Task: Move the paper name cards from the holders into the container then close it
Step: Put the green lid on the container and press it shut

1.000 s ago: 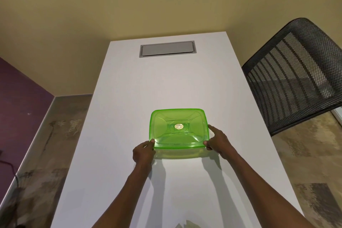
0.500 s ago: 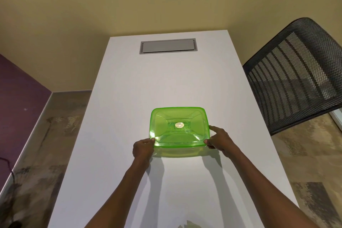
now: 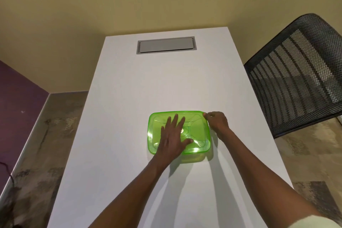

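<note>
A translucent green container [image 3: 199, 156] stands on the white table [image 3: 129, 98] with its green lid [image 3: 199, 131] on top. My left hand [image 3: 173, 138] lies flat on the lid, fingers spread, palm over the near left part. My right hand [image 3: 216, 121] pinches the lid's far right corner between thumb and fingers. No name cards or holders show in the head view, and the container's contents are hidden under the lid and my hand.
A grey cable hatch [image 3: 166, 45] is set flush into the table's far end. A black mesh chair back [image 3: 298, 74] stands close to the table's right edge. The floor drops away on both sides.
My left hand left the lid's near left corner and now lies flat on top. My right hand slid from the near right corner to the far right corner.
</note>
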### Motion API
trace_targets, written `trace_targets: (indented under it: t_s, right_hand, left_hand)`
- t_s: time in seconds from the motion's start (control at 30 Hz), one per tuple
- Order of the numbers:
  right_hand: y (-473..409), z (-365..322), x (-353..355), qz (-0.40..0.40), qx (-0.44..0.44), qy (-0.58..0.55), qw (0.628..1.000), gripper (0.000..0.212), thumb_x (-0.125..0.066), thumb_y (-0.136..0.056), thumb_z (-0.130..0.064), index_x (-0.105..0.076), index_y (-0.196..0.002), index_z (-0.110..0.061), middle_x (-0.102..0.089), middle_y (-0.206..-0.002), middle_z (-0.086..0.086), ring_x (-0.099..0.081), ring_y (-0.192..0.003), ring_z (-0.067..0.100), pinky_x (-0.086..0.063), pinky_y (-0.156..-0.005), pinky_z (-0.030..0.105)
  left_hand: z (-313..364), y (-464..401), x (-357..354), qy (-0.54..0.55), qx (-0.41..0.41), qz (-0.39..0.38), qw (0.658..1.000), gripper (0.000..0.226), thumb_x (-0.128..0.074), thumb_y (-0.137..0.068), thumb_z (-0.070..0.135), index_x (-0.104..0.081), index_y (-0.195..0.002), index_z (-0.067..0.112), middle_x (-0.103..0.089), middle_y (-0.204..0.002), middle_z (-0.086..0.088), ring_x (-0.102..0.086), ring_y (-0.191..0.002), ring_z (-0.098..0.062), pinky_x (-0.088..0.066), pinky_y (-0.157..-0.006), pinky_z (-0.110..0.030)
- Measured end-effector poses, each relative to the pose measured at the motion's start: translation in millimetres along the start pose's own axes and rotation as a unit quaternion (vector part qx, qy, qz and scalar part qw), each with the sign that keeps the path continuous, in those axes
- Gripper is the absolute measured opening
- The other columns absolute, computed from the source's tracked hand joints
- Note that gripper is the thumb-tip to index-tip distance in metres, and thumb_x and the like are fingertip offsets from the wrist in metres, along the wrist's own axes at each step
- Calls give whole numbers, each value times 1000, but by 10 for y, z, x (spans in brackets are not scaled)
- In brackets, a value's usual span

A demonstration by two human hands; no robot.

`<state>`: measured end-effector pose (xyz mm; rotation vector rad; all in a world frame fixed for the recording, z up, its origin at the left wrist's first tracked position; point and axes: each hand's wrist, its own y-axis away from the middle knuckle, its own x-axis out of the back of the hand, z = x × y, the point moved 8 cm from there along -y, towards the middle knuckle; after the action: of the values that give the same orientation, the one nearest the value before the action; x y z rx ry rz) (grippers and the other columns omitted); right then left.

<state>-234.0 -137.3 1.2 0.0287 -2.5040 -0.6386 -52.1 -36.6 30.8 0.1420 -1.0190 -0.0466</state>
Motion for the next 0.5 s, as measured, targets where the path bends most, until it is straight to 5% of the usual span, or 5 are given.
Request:
trace_targets:
  t_s: [0.13,0.33,0.5]
  right_hand:
    - [-134,-87,-76,1,-2,2,1000,48,-66,-88,-36,-67,-96,11,-68,-105,27,-64,-98,40,-52,-85,44]
    - [-295,-39,-106,2,-78,-25,997,31,-80,-75,-28,-61,-64,-6,-68,-81,13,-67,-78,28,-56,-77,37]
    - [-415,11,-150,-15,-116,-32,993,34,-84,-71,-21,-54,-65,-6,-58,-73,11,-51,-63,22,-43,-62,30]
  left_hand:
    - [12,-108,-226,-82,4,-88,993,94,-69,-74,57,-19,-150,34,-7,-162,-1,3,-148,-37,-12,-108,-72]
    - [27,-150,-276,-115,21,-112,987,84,-69,-76,53,-30,-148,32,-6,-162,0,5,-147,-39,-10,-107,-74]
    - [17,-144,-292,-105,23,-118,987,84,-68,-78,53,-28,-148,30,-3,-162,0,9,-147,-40,-6,-107,-74]
